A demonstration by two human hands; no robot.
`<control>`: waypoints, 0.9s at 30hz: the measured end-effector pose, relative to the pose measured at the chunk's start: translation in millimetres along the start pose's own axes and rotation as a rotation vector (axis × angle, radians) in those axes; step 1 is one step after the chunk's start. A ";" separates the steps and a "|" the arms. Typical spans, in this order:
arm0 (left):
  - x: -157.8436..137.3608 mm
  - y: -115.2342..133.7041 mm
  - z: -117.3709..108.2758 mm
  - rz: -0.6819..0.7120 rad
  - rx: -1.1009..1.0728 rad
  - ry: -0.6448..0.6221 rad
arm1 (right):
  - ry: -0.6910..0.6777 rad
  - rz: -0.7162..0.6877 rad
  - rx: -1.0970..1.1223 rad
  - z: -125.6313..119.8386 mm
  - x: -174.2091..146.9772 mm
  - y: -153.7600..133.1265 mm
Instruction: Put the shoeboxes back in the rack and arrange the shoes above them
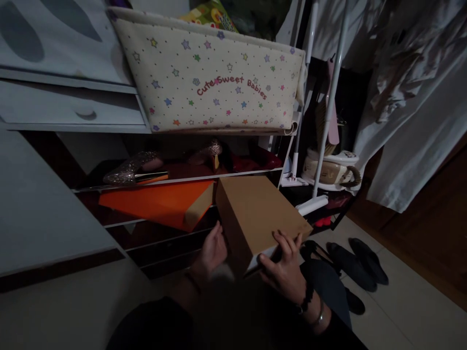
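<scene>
A brown cardboard box (260,206), shaped like a shoebox, sits tilted at the front of the shoe rack. My right hand (286,267) grips its near end, fingertips on the top edge and thumb on the near face. Beside the box's left side is my left hand (213,248), with fingers stretched out and nothing in them; whether it touches the box I cannot tell. An orange box (153,201) sticks out at an angle from the rack to the left. Glittery heels (131,167) and red shoes (251,159) stand on the shelf above.
Above the rack sits a star-patterned fabric bin (219,82). A white drawer unit (73,107) is at left. To the right lean white poles (330,107), with dark shoes (352,267) on the tiled floor and hanging white cloth (404,121).
</scene>
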State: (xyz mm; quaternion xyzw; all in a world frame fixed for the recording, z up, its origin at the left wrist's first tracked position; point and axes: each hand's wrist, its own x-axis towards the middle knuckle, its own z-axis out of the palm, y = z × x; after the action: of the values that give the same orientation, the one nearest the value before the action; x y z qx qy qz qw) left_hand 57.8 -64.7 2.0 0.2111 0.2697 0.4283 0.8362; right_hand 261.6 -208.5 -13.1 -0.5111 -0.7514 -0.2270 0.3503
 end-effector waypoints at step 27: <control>-4.6 -13.3 -23.5 0.446 0.510 -0.114 | 0.586 1.524 1.693 56.3 -2.0 7.6</control>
State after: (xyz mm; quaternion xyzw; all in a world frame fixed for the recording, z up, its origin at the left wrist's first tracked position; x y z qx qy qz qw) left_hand 48.6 -72.8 -22.6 0.4905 0.2681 0.5071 0.6561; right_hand 252.5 -167.5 -51.5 -0.3610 -0.0535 0.5042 0.7827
